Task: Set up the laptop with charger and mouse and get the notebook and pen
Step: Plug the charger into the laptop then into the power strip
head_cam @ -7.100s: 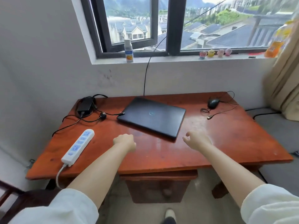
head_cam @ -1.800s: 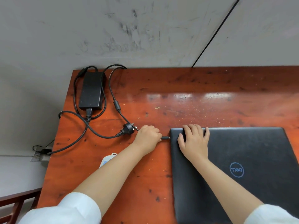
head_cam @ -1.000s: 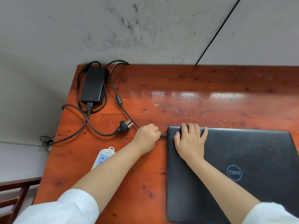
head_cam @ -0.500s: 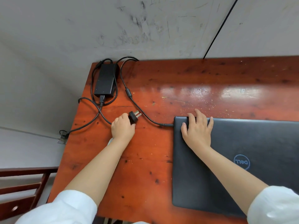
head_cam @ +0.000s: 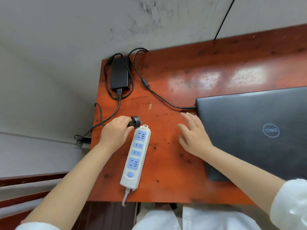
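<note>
A closed black laptop (head_cam: 259, 130) lies on the red wooden desk (head_cam: 191, 77), with the charger's thin cable (head_cam: 159, 95) joined to its left edge. The black charger brick (head_cam: 120, 74) sits at the desk's far left corner. My left hand (head_cam: 114, 131) grips the black wall plug (head_cam: 134, 121), prongs pointing right, just above the top end of a white and blue power strip (head_cam: 136, 156). My right hand (head_cam: 193, 135) hovers open over the desk, fingers spread, just left of the laptop. Mouse, notebook and pen are out of view.
A grey wall runs behind the desk, with a thin black wire (head_cam: 224, 19) hanging down it. The power strip's own cord (head_cam: 125, 196) drops off the desk's near edge. A dark wooden chair (head_cam: 33, 188) stands at lower left. A wall socket (head_cam: 81, 141) sits below the desk's left side.
My left hand has picked up the wall plug and carried it down to the top end of the power strip. My right hand has come off the laptop's corner and opened over the desk.
</note>
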`<state>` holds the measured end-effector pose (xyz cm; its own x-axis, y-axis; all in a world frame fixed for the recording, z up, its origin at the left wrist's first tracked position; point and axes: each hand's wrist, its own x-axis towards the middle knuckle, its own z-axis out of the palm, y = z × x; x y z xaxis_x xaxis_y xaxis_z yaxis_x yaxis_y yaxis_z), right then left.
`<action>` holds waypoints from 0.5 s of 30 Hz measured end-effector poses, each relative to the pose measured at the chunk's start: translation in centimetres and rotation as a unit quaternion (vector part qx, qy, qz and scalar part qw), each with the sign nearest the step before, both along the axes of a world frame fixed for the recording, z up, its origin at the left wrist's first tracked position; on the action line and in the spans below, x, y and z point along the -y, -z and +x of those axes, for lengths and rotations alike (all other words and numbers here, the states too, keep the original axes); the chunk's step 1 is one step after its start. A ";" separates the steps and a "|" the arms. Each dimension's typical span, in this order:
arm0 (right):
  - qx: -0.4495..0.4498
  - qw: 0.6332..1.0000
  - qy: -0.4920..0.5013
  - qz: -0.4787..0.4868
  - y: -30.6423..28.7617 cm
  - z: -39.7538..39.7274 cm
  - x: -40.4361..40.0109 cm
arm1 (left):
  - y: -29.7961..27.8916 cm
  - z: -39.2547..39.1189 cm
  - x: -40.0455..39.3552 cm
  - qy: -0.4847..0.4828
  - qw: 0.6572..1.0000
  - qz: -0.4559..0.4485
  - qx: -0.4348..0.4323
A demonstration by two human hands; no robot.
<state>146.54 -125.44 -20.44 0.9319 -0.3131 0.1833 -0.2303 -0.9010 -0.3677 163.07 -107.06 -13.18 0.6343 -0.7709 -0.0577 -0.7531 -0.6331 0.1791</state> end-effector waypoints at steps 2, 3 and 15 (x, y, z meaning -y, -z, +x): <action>-0.041 0.999 0.011 0.017 0.9 0.1 -3.8 | -0.2 0.2 -1.8 0.029 0.999 0.015 -0.010; -0.071 0.996 0.031 0.037 1.3 0.1 -5.2 | -0.1 0.3 -2.6 0.046 0.999 0.021 -0.012; -0.076 0.990 0.120 -0.005 2.3 -0.8 -8.5 | 0.2 3.1 -2.0 0.150 0.979 0.124 -0.054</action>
<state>145.74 -116.94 -22.70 0.8483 -0.5271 0.0505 -0.4897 -0.8173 -0.3035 166.22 -105.06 -13.36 0.3620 -0.8755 -0.3202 -0.8968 -0.4208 0.1365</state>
